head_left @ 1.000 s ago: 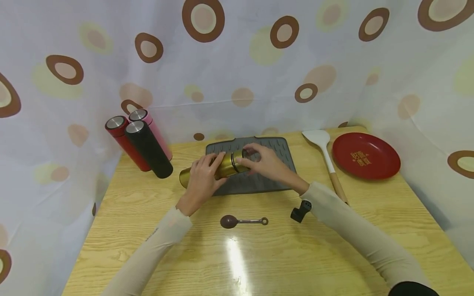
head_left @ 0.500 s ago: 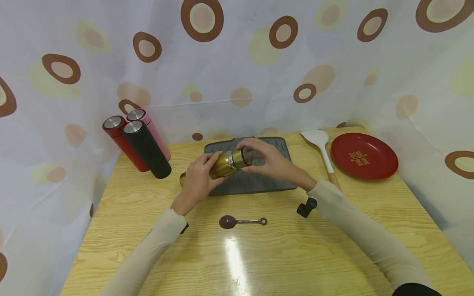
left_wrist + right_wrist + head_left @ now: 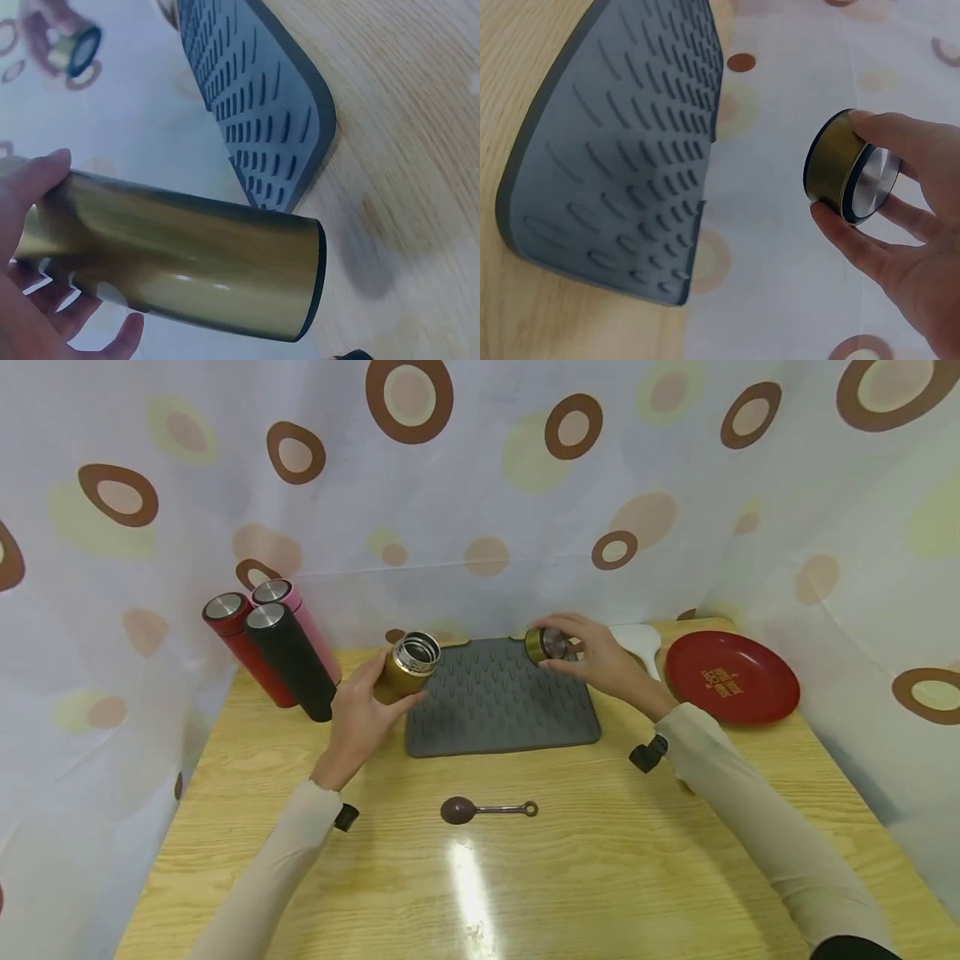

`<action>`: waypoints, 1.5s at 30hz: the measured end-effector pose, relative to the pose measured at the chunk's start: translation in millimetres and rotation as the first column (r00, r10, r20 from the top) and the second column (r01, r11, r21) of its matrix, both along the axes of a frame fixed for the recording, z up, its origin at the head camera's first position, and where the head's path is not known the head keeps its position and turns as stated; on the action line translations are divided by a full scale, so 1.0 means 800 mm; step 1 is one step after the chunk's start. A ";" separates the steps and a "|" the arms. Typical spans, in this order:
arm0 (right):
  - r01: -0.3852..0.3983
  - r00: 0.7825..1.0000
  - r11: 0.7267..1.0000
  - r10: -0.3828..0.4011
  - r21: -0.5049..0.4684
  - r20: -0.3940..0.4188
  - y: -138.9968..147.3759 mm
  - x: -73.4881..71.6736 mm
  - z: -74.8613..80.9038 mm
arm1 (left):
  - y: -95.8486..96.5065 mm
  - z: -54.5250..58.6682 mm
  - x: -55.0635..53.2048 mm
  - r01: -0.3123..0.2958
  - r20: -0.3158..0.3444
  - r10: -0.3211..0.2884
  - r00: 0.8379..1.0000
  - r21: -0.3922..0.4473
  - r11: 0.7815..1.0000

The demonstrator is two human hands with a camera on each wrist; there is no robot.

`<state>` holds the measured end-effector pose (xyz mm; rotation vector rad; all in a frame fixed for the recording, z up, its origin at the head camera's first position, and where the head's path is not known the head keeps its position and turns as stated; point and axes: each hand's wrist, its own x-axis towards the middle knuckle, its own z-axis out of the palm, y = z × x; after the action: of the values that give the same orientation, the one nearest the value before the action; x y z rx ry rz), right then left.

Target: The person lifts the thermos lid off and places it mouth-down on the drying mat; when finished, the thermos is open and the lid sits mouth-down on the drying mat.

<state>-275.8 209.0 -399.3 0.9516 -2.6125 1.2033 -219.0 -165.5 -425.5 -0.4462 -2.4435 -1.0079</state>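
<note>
A gold thermos bottle (image 3: 408,672), its steel mouth uncovered and tipped up, is gripped by my left hand (image 3: 362,710) at the left of the dark grey ridged mat (image 3: 498,702). The left wrist view shows the gold body (image 3: 187,259) in the curled fingers, its base above the table. Over the mat's right back corner, my right hand (image 3: 596,658) pinches the bottle's gold lid (image 3: 537,645). In the right wrist view the lid (image 3: 832,159) sits between thumb and fingers, steel top toward the palm.
Red (image 3: 251,652), pink (image 3: 311,627) and black (image 3: 292,660) thermos bottles stand at the back left. A brown spoon (image 3: 459,810) lies in front of the mat. A white spatula (image 3: 641,642), partly behind my right arm, and a red plate (image 3: 750,693) are on the right.
The lid has come off the gold thermos bottle. My left hand has moved left with the bottle, tilting its mouth upward, and my right hand has carried the lid right.
</note>
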 end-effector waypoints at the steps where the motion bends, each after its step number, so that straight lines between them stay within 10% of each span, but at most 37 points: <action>1: 0.017 1.000 1.000 -0.017 0.013 0.013 0.002 -0.004 -0.004 | -0.003 0.001 0.001 -0.007 0.003 0.007 1.000 0.025 1.000; 9: 0.148 0.973 0.980 -0.168 0.130 0.160 0.012 -0.037 -0.031 | -0.046 0.014 0.008 -0.083 0.045 0.074 0.996 0.243 0.967; 26: 0.256 0.948 0.909 -0.303 0.330 0.100 -0.007 -0.070 -0.064 | -0.129 0.032 0.027 -0.257 -0.011 0.285 0.959 0.394 0.882; 45: 0.242 0.952 0.857 -0.301 0.455 0.061 -0.014 -0.084 -0.071 | -0.195 0.011 0.013 -0.449 0.063 0.480 0.875 0.474 0.757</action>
<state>-343.1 197.6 -456.2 0.5301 -3.0677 0.6297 -208.9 -321.3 -416.7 0.2890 -1.9862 -1.2774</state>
